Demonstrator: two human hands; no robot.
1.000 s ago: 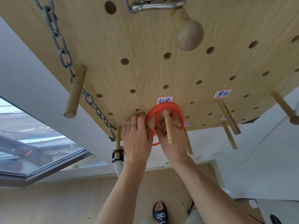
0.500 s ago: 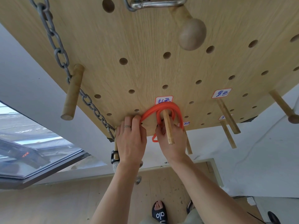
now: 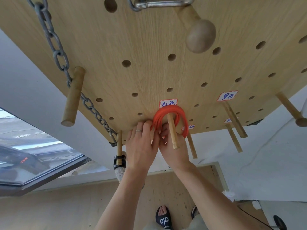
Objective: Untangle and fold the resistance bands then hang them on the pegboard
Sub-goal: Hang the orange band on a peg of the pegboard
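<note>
Head view: the red band (image 3: 169, 113) loops over a wooden peg (image 3: 172, 131) on the pegboard (image 3: 149, 47). Left hand (image 3: 141, 146) and right hand (image 3: 174, 146) pinch its lower strands (fingertips partly hidden). A chain (image 3: 56, 52) hangs at ten o'clock.

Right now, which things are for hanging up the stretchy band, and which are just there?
For the job:
- red band, looped over its wooden peg
- pegboard
- left hand and right hand, both at the band

Just there:
- metal chain
- round-knob peg
- carabiner
</note>
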